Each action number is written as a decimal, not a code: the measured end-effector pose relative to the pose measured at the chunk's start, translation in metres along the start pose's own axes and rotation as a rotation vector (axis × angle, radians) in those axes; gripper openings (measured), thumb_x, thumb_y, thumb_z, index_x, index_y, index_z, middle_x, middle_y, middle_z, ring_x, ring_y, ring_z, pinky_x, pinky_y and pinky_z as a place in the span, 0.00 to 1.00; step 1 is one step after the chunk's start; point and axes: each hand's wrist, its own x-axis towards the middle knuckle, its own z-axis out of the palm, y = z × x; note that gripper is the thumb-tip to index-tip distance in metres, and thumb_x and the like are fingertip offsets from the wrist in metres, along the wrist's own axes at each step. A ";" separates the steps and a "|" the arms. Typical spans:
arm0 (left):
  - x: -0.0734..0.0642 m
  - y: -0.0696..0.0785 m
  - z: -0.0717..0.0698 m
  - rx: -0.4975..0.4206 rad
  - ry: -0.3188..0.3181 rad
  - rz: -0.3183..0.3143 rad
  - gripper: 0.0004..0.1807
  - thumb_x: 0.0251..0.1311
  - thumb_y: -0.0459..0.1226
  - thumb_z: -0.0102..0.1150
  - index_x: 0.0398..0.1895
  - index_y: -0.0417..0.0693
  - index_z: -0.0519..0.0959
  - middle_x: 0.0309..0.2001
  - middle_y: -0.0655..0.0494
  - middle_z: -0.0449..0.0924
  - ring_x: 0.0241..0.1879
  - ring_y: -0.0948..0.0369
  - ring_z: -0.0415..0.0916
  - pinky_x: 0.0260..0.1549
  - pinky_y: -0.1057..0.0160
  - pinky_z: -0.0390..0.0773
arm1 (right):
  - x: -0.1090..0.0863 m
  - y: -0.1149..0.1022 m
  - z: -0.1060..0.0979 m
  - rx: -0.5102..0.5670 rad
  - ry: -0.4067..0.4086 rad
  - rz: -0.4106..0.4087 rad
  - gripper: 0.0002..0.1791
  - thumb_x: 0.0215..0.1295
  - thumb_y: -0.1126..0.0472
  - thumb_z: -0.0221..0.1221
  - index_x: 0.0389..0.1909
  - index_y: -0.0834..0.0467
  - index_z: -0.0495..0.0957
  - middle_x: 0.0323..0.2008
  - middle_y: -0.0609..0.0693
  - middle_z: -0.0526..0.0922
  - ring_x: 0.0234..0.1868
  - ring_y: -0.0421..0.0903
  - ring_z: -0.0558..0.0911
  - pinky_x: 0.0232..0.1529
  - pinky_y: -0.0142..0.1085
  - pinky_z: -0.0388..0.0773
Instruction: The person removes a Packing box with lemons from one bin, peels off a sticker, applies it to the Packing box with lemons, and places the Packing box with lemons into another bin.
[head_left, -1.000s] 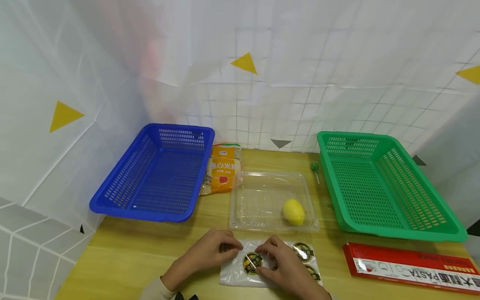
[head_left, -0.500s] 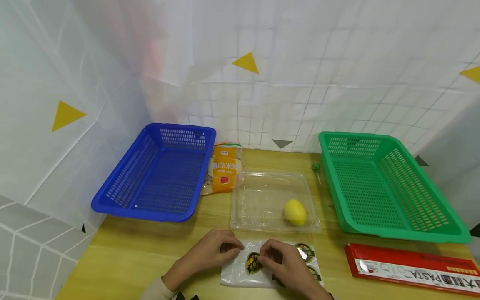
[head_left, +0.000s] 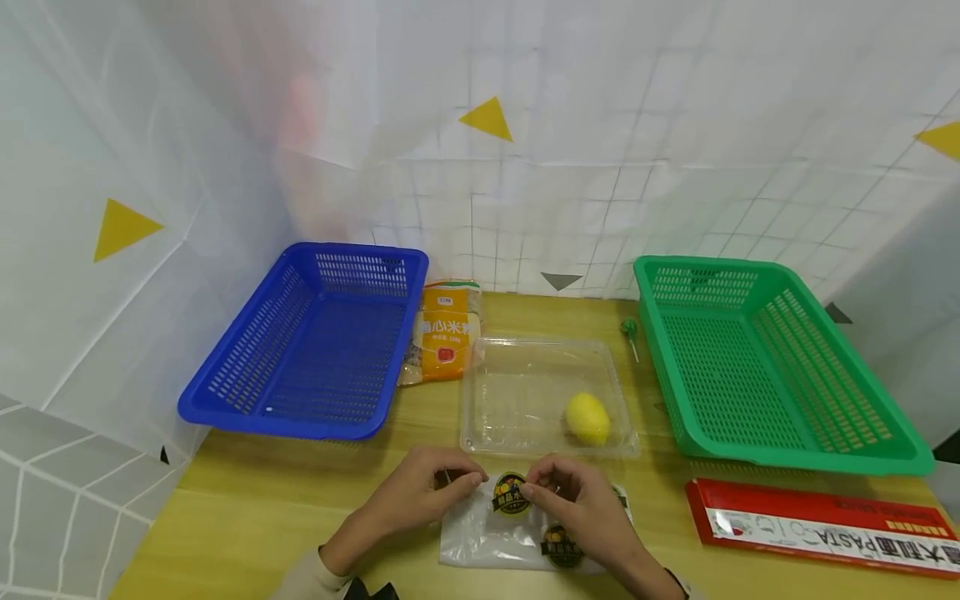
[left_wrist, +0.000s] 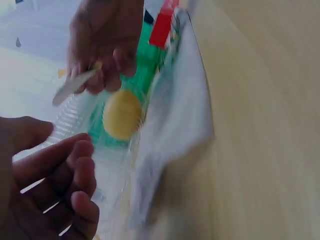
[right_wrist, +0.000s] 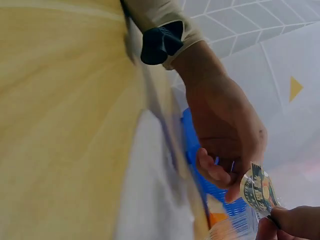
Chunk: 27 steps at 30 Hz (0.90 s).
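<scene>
My right hand (head_left: 592,508) pinches the edge of a round black-and-gold sticker (head_left: 510,493) between thumb and fingers. In the right wrist view the sticker (right_wrist: 256,190) stands tilted, clear of the sheet, its printed face showing. My left hand (head_left: 416,496) is just left of it; in the left wrist view its fingers (left_wrist: 82,172) are loosely bent and hold nothing. Beneath both hands lies a whitish, glossy sticker sheet (head_left: 472,546). Another round sticker (head_left: 561,546) remains on it, partly behind my right hand.
A clear plastic tray (head_left: 517,383) with a lemon (head_left: 587,419) stands just beyond. Around it are a blue basket (head_left: 330,350), an orange-and-clear food packet (head_left: 444,333), a green lollipop (head_left: 628,327), a green basket (head_left: 738,383) and a red pasta box (head_left: 817,525).
My right hand has peeled the sticker off the sheet and raised it toward the tray. My left hand has shifted slightly up with it. The head view has tilted a little.
</scene>
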 end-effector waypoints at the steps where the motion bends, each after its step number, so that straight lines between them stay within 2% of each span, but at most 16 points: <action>1: 0.001 0.002 0.000 -0.037 0.003 0.004 0.09 0.75 0.39 0.61 0.40 0.47 0.89 0.30 0.67 0.82 0.27 0.71 0.76 0.26 0.66 0.80 | 0.001 -0.002 -0.001 0.011 0.010 -0.010 0.07 0.70 0.58 0.68 0.38 0.59 0.84 0.32 0.51 0.85 0.30 0.46 0.80 0.30 0.34 0.79; 4: 0.005 0.010 0.001 -0.135 -0.003 0.002 0.12 0.76 0.40 0.59 0.38 0.45 0.88 0.26 0.62 0.82 0.23 0.69 0.77 0.22 0.65 0.81 | 0.004 -0.008 -0.003 0.029 0.037 -0.038 0.07 0.69 0.60 0.69 0.38 0.60 0.83 0.33 0.51 0.86 0.32 0.51 0.83 0.33 0.35 0.80; 7: 0.006 0.018 0.003 -0.193 -0.009 -0.036 0.14 0.76 0.41 0.59 0.37 0.43 0.88 0.24 0.55 0.82 0.20 0.67 0.79 0.20 0.63 0.81 | 0.007 -0.012 -0.005 0.041 0.059 -0.054 0.06 0.69 0.62 0.69 0.38 0.60 0.83 0.32 0.52 0.86 0.33 0.56 0.83 0.34 0.36 0.81; 11: 0.007 0.025 0.004 -0.196 0.023 -0.124 0.16 0.76 0.43 0.59 0.38 0.42 0.88 0.26 0.51 0.85 0.21 0.61 0.82 0.20 0.63 0.80 | 0.010 -0.016 -0.008 0.037 0.082 -0.077 0.04 0.68 0.63 0.69 0.38 0.59 0.83 0.32 0.52 0.85 0.33 0.58 0.83 0.33 0.36 0.81; 15: 0.008 0.026 0.004 -0.185 0.083 -0.188 0.16 0.76 0.44 0.59 0.41 0.42 0.88 0.31 0.50 0.87 0.25 0.54 0.85 0.22 0.63 0.81 | 0.014 -0.017 -0.008 0.051 0.093 -0.083 0.04 0.68 0.64 0.69 0.38 0.59 0.83 0.32 0.53 0.86 0.34 0.59 0.84 0.34 0.37 0.82; 20: 0.009 0.023 0.005 -0.184 0.140 -0.184 0.11 0.75 0.40 0.60 0.45 0.45 0.89 0.34 0.51 0.88 0.29 0.55 0.86 0.24 0.63 0.81 | 0.018 -0.017 -0.007 0.063 0.089 -0.062 0.04 0.68 0.64 0.69 0.39 0.59 0.83 0.34 0.53 0.86 0.35 0.60 0.84 0.35 0.36 0.82; 24: 0.012 0.025 0.006 -0.202 0.147 -0.162 0.09 0.75 0.41 0.60 0.44 0.49 0.88 0.34 0.52 0.87 0.29 0.57 0.86 0.24 0.64 0.80 | 0.020 -0.021 -0.009 0.058 0.101 -0.081 0.04 0.68 0.64 0.69 0.39 0.59 0.83 0.33 0.53 0.85 0.34 0.59 0.83 0.35 0.37 0.82; 27: 0.018 0.030 0.006 -0.223 0.150 -0.135 0.10 0.76 0.42 0.60 0.43 0.50 0.88 0.33 0.51 0.87 0.27 0.56 0.86 0.23 0.64 0.80 | 0.024 -0.026 -0.012 0.059 0.115 -0.110 0.04 0.68 0.64 0.69 0.39 0.59 0.83 0.32 0.53 0.84 0.32 0.57 0.82 0.34 0.39 0.82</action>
